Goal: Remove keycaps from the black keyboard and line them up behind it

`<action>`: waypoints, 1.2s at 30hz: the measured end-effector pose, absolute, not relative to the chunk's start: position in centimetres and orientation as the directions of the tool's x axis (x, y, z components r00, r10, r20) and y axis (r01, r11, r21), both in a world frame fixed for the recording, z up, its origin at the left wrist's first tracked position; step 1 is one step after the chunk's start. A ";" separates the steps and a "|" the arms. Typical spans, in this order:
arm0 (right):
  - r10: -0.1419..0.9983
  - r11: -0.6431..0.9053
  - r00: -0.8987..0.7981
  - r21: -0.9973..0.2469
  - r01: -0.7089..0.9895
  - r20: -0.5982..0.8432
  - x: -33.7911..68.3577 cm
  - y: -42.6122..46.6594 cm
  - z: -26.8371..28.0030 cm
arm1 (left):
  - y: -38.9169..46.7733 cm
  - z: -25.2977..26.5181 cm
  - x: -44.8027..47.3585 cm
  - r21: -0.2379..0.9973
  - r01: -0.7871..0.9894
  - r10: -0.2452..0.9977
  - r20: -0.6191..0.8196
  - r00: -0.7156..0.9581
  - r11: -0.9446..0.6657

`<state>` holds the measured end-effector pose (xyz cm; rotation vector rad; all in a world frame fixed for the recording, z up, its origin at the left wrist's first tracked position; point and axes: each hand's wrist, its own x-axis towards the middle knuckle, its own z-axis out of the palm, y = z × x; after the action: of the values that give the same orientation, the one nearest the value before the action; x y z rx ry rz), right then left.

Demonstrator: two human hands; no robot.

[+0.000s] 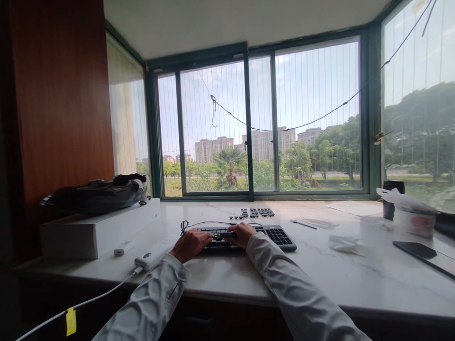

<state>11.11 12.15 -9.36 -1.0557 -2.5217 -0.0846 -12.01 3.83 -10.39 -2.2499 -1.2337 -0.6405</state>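
the bare right hand (242, 235) is clamped on a small dark elongated object (226, 235) over the black plastic keyboard (278, 237), lower centre, partly hidden; the left hand's (192, 245) grip i can't tell.

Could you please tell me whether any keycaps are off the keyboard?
Some are off: black keycaps lie on the counter beyond the keyboard.

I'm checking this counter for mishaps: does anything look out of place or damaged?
Yes: what look like loose keycaps lie on the counter behind the keyboard. That looks odd because they would normally be fitted to it, though, mostly in rows, they seem set out rather than spilled.
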 end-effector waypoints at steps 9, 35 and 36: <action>0.677 0.713 -0.635 -0.119 0.691 0.372 11.2 12.0 -9.0 | 3.8 -10.4 -12.1 -0.144 0.880 0.660 0.610 0.439 -0.453; 0.691 0.708 -0.610 -0.190 0.681 0.388 10.9 11.9 -8.9 | 3.0 -9.9 -11.4 -0.165 0.874 0.673 0.577 0.462 -0.458; 0.684 0.714 -0.616 -0.188 0.674 0.390 10.9 11.9 -8.9 | 3.1 -10.0 -11.4 -0.176 0.872 0.674 0.572 0.468 -0.457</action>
<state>10.91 11.93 -8.86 -1.0439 -2.4834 0.0309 -11.41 3.07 -9.98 -2.2724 -1.2884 -0.5955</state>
